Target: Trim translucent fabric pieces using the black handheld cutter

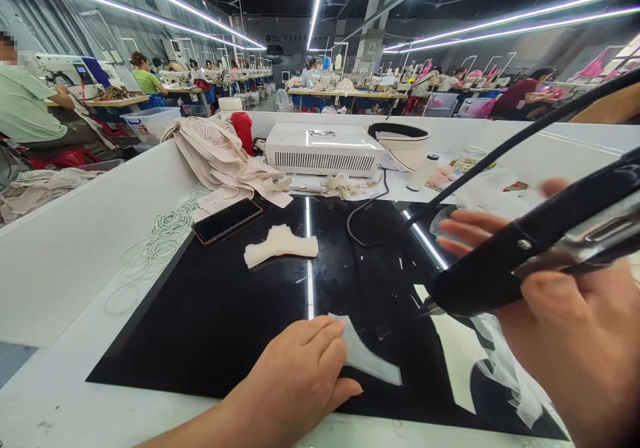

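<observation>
My left hand [300, 371] lies flat on the black mat [210, 315], its fingers pressing the left end of a thin translucent fabric piece [370, 358]. My right hand [565, 328] grips a black corded cutting tool [525, 248] whose metal tip [431, 309] points down-left, close above the mat just right of that piece. A pale sheet [463, 361] lies under the tool. A small stack of cream fabric pieces [280, 245] sits farther back on the mat.
A phone [227, 220] lies at the mat's back left beside white elastic loops [160, 241]. Behind stand a white control box [325, 149], folded beige garments [220, 155], a red bottle [243, 131], a thread spool [423, 171]. Other people sit at sewing stations.
</observation>
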`<state>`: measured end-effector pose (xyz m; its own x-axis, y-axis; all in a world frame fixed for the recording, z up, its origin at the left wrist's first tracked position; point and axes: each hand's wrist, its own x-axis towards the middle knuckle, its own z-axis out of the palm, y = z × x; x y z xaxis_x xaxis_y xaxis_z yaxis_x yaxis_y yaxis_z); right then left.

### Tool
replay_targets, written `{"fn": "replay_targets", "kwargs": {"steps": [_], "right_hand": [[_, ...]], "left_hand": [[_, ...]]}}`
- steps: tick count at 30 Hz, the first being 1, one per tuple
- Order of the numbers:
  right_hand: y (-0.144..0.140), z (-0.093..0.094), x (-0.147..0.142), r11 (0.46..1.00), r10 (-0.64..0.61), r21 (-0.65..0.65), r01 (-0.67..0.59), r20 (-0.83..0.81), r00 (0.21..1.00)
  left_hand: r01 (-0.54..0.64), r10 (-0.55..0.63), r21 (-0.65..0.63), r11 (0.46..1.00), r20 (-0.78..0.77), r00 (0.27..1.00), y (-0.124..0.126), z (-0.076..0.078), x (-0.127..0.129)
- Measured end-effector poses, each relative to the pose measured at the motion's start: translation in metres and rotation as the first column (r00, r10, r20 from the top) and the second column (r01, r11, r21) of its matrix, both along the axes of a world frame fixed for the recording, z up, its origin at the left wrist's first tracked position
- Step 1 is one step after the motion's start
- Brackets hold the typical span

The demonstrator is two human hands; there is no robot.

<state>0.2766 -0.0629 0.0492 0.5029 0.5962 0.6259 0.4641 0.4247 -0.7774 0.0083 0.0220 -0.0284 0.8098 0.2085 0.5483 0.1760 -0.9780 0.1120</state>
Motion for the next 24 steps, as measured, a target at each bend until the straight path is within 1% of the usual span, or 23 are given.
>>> {"fn": "replay_targets", "kwargs": {"steps": [1,2,4,9,12,15,19,24], "right_hand": [[0.010,0.006,-0.005,0.999,0.048,0.014,-0.046,-0.084,0.995],[0.017,0.010,-0.011,0.998,0.059,0.024,-0.057,-0.127,0.990],[0.028,0.012,-0.024,0.995,0.090,0.045,-0.084,-0.163,0.983],[0.040,-0.002,-0.060,0.971,0.198,0.174,-0.163,-0.206,0.958],[0.048,-0.009,-0.073,0.959,0.229,0.219,-0.180,-0.226,0.947],[0.054,-0.013,-0.078,0.955,0.244,0.228,-0.189,-0.248,0.937],[0.055,-0.016,-0.078,0.956,0.242,0.227,-0.187,-0.246,0.938],[0.055,-0.016,-0.078,0.957,0.231,0.233,-0.170,-0.264,0.937]], "left_hand": [[0.002,-0.002,0.002,1.000,-0.002,1.000,0.000,-0.001,0.000],[0.004,-0.004,0.004,1.000,-0.004,1.000,-0.001,-0.003,0.000],[0.006,-0.006,0.015,1.000,-0.002,1.000,-0.001,-0.006,0.000],[0.003,-0.003,0.037,0.999,0.000,1.000,-0.002,-0.011,0.003],[0.000,0.000,0.053,0.999,0.001,1.000,-0.004,-0.013,0.005],[-0.004,0.006,0.077,0.997,-0.030,1.000,-0.005,-0.016,0.004],[-0.006,0.010,0.069,0.998,-0.061,0.998,-0.006,-0.018,0.004],[-0.009,0.009,0.047,0.999,-0.011,1.000,-0.007,-0.016,0.005]]}}
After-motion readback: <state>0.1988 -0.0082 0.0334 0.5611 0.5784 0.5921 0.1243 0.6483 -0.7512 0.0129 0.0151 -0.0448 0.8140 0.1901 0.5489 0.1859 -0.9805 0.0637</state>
